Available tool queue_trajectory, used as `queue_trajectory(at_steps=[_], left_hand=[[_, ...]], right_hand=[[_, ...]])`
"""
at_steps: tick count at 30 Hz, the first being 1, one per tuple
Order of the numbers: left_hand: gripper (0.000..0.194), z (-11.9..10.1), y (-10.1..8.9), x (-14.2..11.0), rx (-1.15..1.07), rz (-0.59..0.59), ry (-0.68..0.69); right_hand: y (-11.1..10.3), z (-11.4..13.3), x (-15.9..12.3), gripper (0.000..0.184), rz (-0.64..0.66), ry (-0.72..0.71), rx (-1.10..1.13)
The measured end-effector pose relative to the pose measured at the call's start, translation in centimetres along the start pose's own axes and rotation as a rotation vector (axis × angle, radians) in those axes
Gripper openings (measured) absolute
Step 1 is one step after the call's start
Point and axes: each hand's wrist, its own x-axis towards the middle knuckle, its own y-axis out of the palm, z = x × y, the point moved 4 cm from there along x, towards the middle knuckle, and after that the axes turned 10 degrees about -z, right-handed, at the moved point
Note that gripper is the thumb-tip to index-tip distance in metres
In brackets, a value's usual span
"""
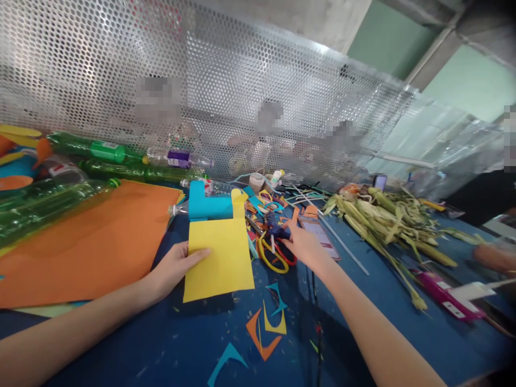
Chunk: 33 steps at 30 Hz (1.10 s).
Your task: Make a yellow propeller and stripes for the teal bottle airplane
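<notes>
Green plastic bottles (44, 215) lie on their sides at the far left, over and beside a broad orange sheet (113, 252) on a blue table (173, 344). The left hand (171, 269) pinches a yellow paper square (221, 258), thumb across its front, the other fingers hidden behind. Just past its top edge lies a bottle wrapped in blue paper (213, 207); whether the two touch is unclear. Held at one side only, the square could sag or crease if the thumb bears down hard.

Curved paper offcuts (264, 355) litter the foreground, where loose bits could cling to any wet glue. At centre, yellow-handled scissors (278, 270) crowd what appears to be a dark blue glue gun (274, 223); reaching in carelessly risks a snag or, if the tool is hot, a burn. The right hand (306, 244) meets the tool, but how firmly its fingers close cannot be told.

Right of it, a phone (322, 236) lies exposed to drips. Beyond are dry-looking husks (374, 215) and a pink power strip (431, 282), whose cords could catch a passing arm.
</notes>
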Motion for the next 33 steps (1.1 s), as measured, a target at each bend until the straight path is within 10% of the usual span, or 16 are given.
queue_trajectory(at_steps=[10,33], left_hand=[[0.043,0.1,-0.1,0.1,-0.027,-0.038,0.001],[0.038,0.0,-0.1,0.3,-0.088,-0.055,0.008]], right_hand=[[0.2,0.2,0.3,0.013,0.04,0.0,-0.015],[-0.5,1.0,-1.3,0.035,0.592,0.023,0.268]])
